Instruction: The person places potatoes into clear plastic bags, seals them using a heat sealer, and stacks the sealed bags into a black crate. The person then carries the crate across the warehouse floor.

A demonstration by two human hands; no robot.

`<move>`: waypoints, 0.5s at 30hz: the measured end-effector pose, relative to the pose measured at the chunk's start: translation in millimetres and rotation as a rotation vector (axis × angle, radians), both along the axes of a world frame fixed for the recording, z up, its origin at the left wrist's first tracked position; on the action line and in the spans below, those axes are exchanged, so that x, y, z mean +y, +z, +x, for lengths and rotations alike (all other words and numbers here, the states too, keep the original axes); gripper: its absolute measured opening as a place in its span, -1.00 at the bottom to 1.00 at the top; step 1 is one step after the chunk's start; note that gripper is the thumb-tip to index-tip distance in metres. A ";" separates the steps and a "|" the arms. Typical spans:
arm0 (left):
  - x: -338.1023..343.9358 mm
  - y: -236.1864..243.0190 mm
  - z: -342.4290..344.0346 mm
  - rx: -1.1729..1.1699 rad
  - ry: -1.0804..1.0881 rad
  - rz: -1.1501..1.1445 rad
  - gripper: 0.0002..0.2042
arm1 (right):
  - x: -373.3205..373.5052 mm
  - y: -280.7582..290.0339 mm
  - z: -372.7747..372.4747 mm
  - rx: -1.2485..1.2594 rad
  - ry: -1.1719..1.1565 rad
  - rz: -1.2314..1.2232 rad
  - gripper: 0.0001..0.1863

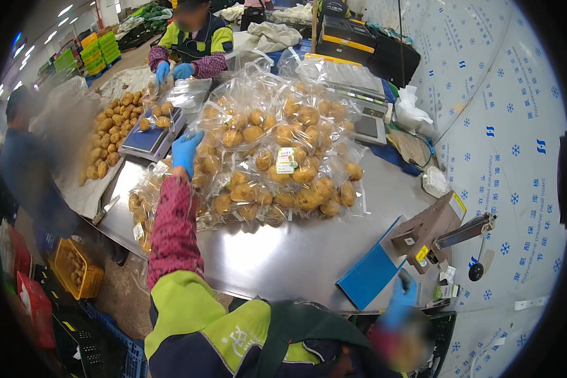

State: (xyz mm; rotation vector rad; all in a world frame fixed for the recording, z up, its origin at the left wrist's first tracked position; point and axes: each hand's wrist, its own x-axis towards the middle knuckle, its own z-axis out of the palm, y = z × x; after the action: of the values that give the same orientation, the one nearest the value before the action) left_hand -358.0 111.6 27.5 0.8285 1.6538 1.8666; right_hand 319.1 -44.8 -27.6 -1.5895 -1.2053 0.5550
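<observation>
My left hand (187,153), in a blue glove, is stretched out to the left side of a big heap of clear plastic bags of potatoes (305,173). Its fingers look closed on the plastic of one bag, though the clear film makes the hold hard to see. At the lower right, my right hand (402,301), also gloved in blue, is beside the near corner of a blue plate (373,264). The fingers of this hand are raised and a little apart, with nothing visible in them. The plate joins a brown bench machine with a lever (431,230).
Across the table a person in blue gloves (184,70) handles a bag beside a scale (151,138) with potatoes on it. Loose potatoes (110,135) lie at the left, where another person (34,157) stands blurred. A yellow crate (77,268) is on the floor; a panelled wall (504,157) borders the right.
</observation>
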 end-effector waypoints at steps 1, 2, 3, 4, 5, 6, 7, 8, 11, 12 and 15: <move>-13.0 19.3 20.0 0.020 -0.030 0.060 -0.77 | -0.4 8.2 -32.2 -0.011 0.062 -0.015 -0.66; -34.3 33.0 36.9 0.030 -0.041 0.108 -0.83 | 1.4 15.2 -58.9 -0.005 0.137 -0.029 -0.65; -51.6 43.4 50.1 0.086 -0.066 0.102 -0.85 | 3.5 22.0 -84.9 0.000 0.213 -0.044 -0.64; -72.3 51.2 62.1 0.130 -0.080 0.092 -0.86 | 5.4 33.2 -110.2 -0.005 0.299 -0.063 -0.63; -87.9 61.9 78.6 0.188 -0.106 0.089 -0.88 | 4.4 49.4 -133.4 -0.077 0.422 -0.054 -0.61; -100.1 72.8 97.3 0.303 -0.195 0.143 -0.87 | 5.2 64.7 -155.7 -0.151 0.540 -0.043 -0.58; -110.7 82.4 115.2 0.413 -0.278 0.202 -0.86 | 10.4 67.5 -175.7 -0.204 0.630 0.005 -0.50; -119.1 96.4 134.2 0.475 -0.361 0.169 -0.85 | 12.6 68.8 -193.7 -0.249 0.717 0.050 -0.42; -135.8 101.6 182.8 0.382 -0.593 0.139 -0.82 | 22.6 85.9 -248.8 -0.187 0.839 0.029 -0.37; -137.0 92.4 197.7 0.443 -0.628 0.153 -0.82 | 28.6 80.6 -259.7 -0.131 0.897 -0.054 -0.38; -143.8 47.8 230.9 0.316 -0.755 0.123 -0.81 | 29.9 63.0 -281.0 0.157 1.020 -0.211 -0.45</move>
State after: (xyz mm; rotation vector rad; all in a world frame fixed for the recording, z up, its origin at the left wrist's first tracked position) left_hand -127.1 -32.1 75.3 1.5965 1.1366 1.3459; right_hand 38.1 -14.9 35.4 -0.9592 -1.8388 1.4531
